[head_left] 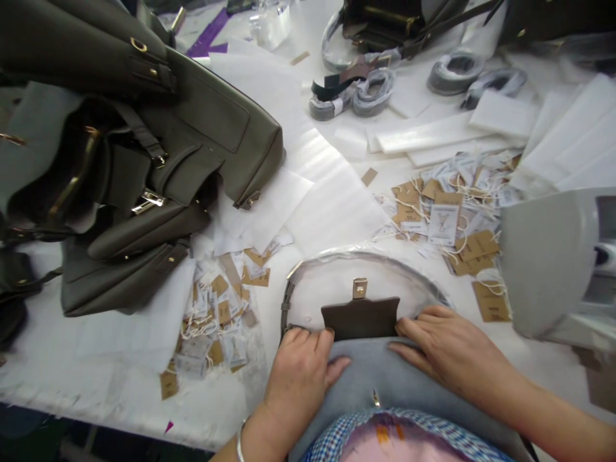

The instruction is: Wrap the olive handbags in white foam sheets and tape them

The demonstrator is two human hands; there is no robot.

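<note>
A grey handbag (380, 372) lies at the table's near edge in front of me, its handle (366, 260) wrapped in clear film and arching away from me. A dark brown flap (360, 317) with a gold clasp (359, 288) sticks up from its top. My left hand (298, 372) rests on the bag's left top corner, fingers curled over the edge beside the flap. My right hand (447, 350) lies on the right top corner, fingers stretched toward the flap's right end.
A heap of olive-grey handbags (144, 160) fills the left. Piles of brown and white paper tags with strings (452, 212) lie right of centre, with more tags (221, 314) left of the bag. White foam sheets (308, 179), wrapped straps (356, 90) and a grey machine (553, 263) surround them.
</note>
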